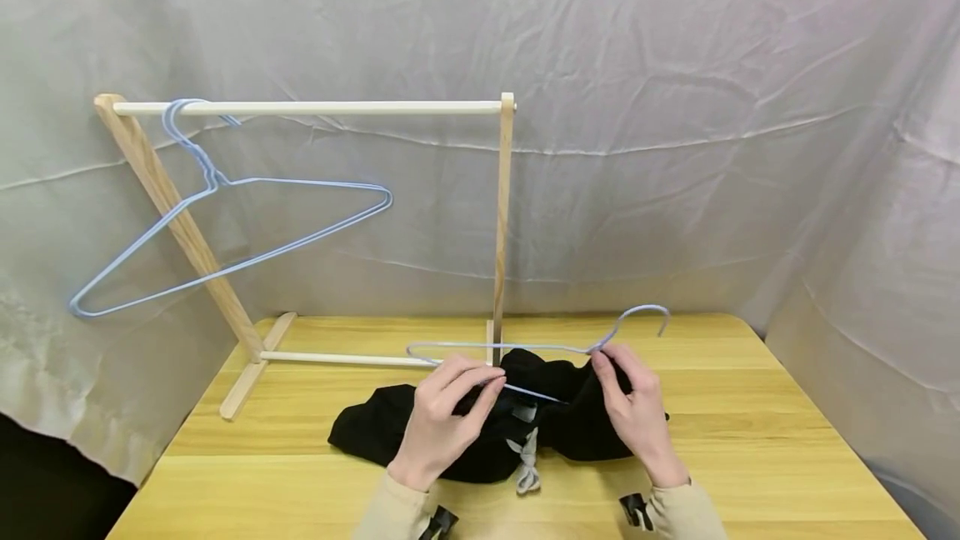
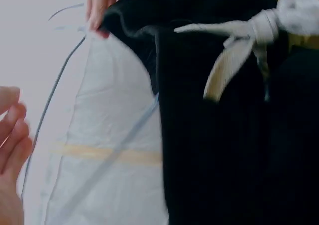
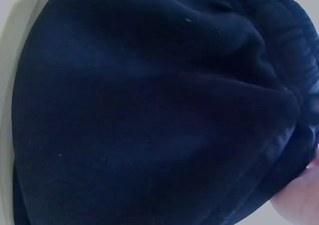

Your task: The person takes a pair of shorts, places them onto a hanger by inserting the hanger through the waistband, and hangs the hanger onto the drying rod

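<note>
Black drawstring pants lie bunched on the table, a grey drawstring tied in a bow at the front. Their gathered waistband shows in the right wrist view. My right hand pinches the waistband edge together with the neck of a light-blue wire hanger. The hanger's hook points up and right, and its lower bar runs into the waist opening. Beside the bars is my left hand, fingers loosely bent. Nothing shows between those fingers in the left wrist view.
A wood-and-white clothes rack stands at the back left of the wooden table. Light-blue hangers hang from its rail at the left. Its right post rises just behind the pants. Grey cloth encloses the back and sides.
</note>
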{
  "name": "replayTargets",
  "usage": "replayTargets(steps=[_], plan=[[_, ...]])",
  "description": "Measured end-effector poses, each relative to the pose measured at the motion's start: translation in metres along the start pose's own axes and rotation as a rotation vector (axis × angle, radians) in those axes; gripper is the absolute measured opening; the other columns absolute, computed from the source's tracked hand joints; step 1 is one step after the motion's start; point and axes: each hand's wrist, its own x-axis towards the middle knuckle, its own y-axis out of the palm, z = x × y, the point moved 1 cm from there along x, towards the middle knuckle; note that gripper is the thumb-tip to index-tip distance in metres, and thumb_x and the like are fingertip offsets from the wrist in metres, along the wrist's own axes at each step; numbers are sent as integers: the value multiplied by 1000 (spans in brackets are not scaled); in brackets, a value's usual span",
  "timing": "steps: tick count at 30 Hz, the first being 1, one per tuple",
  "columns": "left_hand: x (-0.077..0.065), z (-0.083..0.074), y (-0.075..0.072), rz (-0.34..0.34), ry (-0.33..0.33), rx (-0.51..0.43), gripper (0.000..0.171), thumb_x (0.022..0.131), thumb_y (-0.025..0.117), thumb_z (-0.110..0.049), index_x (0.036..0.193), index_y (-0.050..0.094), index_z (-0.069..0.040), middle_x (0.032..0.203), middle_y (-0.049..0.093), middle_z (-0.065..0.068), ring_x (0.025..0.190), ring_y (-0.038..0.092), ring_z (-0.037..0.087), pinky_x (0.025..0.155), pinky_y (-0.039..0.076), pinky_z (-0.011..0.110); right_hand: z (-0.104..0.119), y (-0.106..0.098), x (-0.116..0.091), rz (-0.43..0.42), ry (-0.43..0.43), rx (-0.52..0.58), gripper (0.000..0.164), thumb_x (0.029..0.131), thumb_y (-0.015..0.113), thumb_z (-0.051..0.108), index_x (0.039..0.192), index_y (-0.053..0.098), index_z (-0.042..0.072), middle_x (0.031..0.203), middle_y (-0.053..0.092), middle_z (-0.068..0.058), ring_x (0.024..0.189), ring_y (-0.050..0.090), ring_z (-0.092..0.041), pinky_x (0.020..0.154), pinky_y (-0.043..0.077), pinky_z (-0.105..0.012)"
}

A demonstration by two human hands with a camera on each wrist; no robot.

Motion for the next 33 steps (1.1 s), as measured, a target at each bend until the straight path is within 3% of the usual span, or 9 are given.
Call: replayTargets(steps=[2,4,8,10,13,20,24,28,33], plan=[[-1,1,-6,96,-57,-19,8,91,73,-8,99,75,-9,89,72,-2,79,66,7,76,53,17,-2,-2,1,-59,3,16,21,86,60,-20,93,69,-2,87,66,-14,92,59,2,88,44,-9],[-3,3,-13,247,-182,-3,6,93,73,-16,98,76,-14,89,73,-7,78,66,2,74,53,16,-3,-4,2,-103,2,23,20,86,59,-21,93,69,-5,86,65,-15,93,59,4,87,44,-9],[-8,7,-22,552,-422,92,16,93,72,-32,101,76,-20,97,74,-12,89,69,3,80,56,26,-5,-7,3,-155,21,18,19,88,58,-20,94,69,-6,86,65,-14,92,58,5,85,44,-8],[-10,8,-26,674,-491,121,22,92,72,-38,104,76,-20,102,74,-12,97,70,8,84,56,31,-4,-8,3,-170,29,16,18,90,57,-18,95,69,-6,86,65,-12,91,58,5,85,44,-8],[-12,6,-29,793,-531,149,27,88,75,-41,103,78,-18,110,73,-8,106,68,16,88,54,39,-3,-9,3,-185,37,13,17,90,57,-17,95,69,-6,86,65,-9,90,58,5,84,43,-8],[-13,-5,-39,922,-585,181,42,73,89,-34,107,77,-14,123,71,-2,107,58,26,90,46,45,-4,-11,4,-216,67,9,13,92,57,-16,94,68,-8,87,64,-1,88,57,6,82,43,-8],[-13,-5,-43,978,-677,155,40,72,88,-17,110,76,-17,119,74,1,109,63,31,92,48,49,-5,-12,4,-239,61,13,14,91,57,-17,93,68,-9,86,64,-4,87,56,5,80,43,-8],[-15,0,-48,974,-816,160,35,74,82,-4,106,77,-17,116,73,10,107,66,36,88,52,51,-6,-13,3,-266,65,37,15,90,56,-19,93,67,-10,89,64,5,87,57,5,80,44,-9],[-20,9,-55,915,-955,178,27,79,82,-5,102,77,-16,118,68,15,111,62,40,86,52,54,-6,-14,4,-274,75,43,15,91,55,-19,93,67,-11,93,63,14,89,58,6,81,44,-10]])
